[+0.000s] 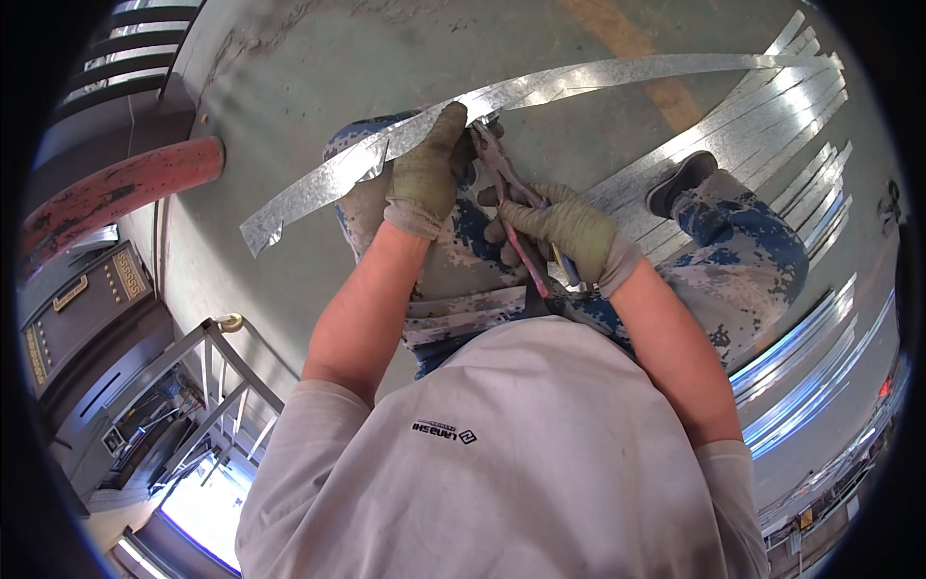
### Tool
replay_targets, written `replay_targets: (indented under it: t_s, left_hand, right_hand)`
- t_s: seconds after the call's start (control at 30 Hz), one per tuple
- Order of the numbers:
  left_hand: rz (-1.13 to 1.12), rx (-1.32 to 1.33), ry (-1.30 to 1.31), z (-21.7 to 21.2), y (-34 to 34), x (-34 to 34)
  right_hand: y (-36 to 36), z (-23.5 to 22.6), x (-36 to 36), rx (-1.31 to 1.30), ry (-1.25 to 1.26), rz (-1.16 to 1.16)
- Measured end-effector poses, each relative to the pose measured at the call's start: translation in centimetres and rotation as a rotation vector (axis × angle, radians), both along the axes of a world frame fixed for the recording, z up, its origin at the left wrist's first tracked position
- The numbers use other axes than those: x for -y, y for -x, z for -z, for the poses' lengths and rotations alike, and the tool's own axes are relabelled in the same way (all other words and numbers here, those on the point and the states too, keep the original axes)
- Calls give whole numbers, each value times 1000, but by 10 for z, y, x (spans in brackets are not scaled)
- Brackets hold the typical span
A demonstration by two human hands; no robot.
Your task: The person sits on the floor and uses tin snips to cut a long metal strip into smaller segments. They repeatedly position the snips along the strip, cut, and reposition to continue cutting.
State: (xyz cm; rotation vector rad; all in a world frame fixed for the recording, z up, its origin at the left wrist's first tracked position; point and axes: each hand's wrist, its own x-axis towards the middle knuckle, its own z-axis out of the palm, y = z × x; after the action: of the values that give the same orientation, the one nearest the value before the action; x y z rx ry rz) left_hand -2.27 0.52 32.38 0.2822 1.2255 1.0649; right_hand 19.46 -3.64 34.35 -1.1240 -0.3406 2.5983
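Note:
A long, shiny sheet-metal strip (617, 75) arcs across my lap from the lower left toward the upper right. My gloved left hand (424, 179) grips it, thumb on top and the other fingers mostly hidden beneath. Small tabs are bent down from the strip's near edge on the left. In my gloved right hand (569, 227) is a pair of pliers (499, 172), one handle red and the other blue and yellow. Its jaws point up at the strip's near edge, just right of my left thumb; whether they bite the metal I cannot make out.
Several flat metal strips (733, 135) lie fanned on the floor at right, beside my shoe (681, 183). More strips (801, 357) are farther down that side. A red curved pipe (125, 188) and a grey metal frame (207, 357) stand at left.

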Motion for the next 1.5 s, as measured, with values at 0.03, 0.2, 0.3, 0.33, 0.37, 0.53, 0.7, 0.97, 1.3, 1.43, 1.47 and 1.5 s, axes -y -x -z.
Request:
replay_targets:
  t_s: [0.03,0.2,0.3,0.33,0.37,0.53,0.7,0.97,1.3,1.43,1.47,1.5]
  left_hand:
    - [4,12,0,-1,0,-1]
    - [-46,83,-19,7,2,-2]
    - [-73,127,-1,10,3,-4]
    - [-89,123,-6,10,2,-3]
    - [-105,119,-13,9,1,-3]
    - [-107,132,9,13,3,1]
    - [-31,98,97,6,6,-7]
    - [-95,15,-40,21,8,-3]
    - [-152,-151,-126,-51,29,22]
    - [-119,-218,-169,-77,45,44]
    - [-115,-225,-175,-76,51,51]
    - [-110,-232,-182,-77,56,57]
  right_hand:
    - [0,1,0,-14,4,11]
    - [-2,7,-2,-83,29,23]
    - [0,14,-1,-146,60,56]
    - [1,16,0,-161,72,69]
    - [1,18,0,-185,87,76]
    - [-3,26,5,-284,84,100]
    - [9,-5,5,-95,17,74]
    - [-42,20,40,15,53,140]
    - [-49,5,19,-18,-254,362]
    - [-31,-2,-16,-97,-291,455]
    - [-26,-1,-24,-139,-289,469]
    - [-21,-1,-31,-180,-287,485]
